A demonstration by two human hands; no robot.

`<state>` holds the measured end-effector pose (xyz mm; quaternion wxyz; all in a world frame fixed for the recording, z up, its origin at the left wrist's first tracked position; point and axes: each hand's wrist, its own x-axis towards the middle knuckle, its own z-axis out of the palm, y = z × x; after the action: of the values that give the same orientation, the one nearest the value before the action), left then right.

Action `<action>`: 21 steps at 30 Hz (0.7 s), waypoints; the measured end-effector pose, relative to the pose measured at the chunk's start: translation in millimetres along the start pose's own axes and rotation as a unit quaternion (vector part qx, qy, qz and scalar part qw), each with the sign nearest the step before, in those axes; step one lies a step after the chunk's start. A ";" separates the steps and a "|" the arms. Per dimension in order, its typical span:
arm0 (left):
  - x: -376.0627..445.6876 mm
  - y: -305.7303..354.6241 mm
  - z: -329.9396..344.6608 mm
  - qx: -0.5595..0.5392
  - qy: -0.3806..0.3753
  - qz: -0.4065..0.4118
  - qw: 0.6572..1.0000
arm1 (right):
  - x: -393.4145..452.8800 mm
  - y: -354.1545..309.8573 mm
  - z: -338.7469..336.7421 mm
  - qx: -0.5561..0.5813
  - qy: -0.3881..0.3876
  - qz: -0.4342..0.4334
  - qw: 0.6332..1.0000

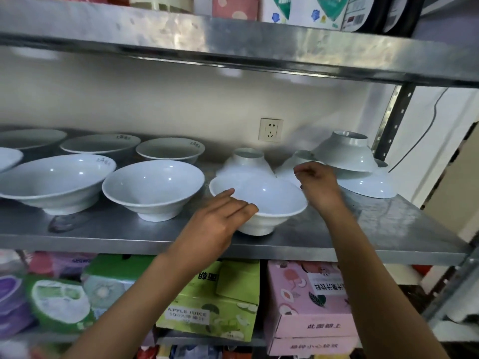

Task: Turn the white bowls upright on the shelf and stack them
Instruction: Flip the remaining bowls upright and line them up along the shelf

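Note:
Several white bowls sit on the metal shelf [337,244]. An upright bowl [272,203] stands at the front centre. My left hand [215,224] rests flat against its left rim, fingers extended. My right hand [318,187] hovers at its right rim, fingers loosely curled, holding nothing that I can see. Behind it an upside-down bowl [246,161] shows its foot ring. At the right another upside-down bowl [344,151] lies tilted on a further bowl [368,185]. To the left stand upright bowls, the nearest [153,187] and a larger one [54,182].
More upright bowls [169,150] line the back left of the shelf. A wall socket [270,129] sits behind. An upper shelf [233,42] hangs overhead, and a shelf post [394,120] stands at the right. Juice cartons [207,317] and a pink box [308,307] fill the level below.

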<state>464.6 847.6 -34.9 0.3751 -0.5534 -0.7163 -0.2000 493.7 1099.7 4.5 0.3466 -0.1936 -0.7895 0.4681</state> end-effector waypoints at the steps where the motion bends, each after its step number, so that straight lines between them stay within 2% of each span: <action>1: -3.2 0.5 2.9 -0.006 -0.013 -0.002 1.000 | 1.9 -1.4 2.7 0.002 0.001 -0.002 1.000; 9: -10.8 0.9 1.7 -0.067 -0.077 -0.030 0.994 | 12.8 -9.0 16.6 -0.024 -0.036 -0.024 0.999; 13: -2.6 4.8 -10.2 -0.093 -0.060 -0.097 0.989 | 18.1 -14.9 16.6 -0.077 -0.059 -0.066 0.993; 17: 23.5 -6.4 -13.6 -0.032 -0.050 -0.161 0.985 | 26.5 -25.8 16.4 -0.120 -0.097 -0.116 0.981; 21: 49.5 -29.5 -3.0 0.035 -0.124 -0.191 0.973 | 47.2 -30.0 25.5 -0.159 -0.138 -0.128 0.969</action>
<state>432.5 868.3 8.3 0.2573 -0.4135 -0.8562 -0.1727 443.4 1099.4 39.8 0.2563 -0.0767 -0.9121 0.3106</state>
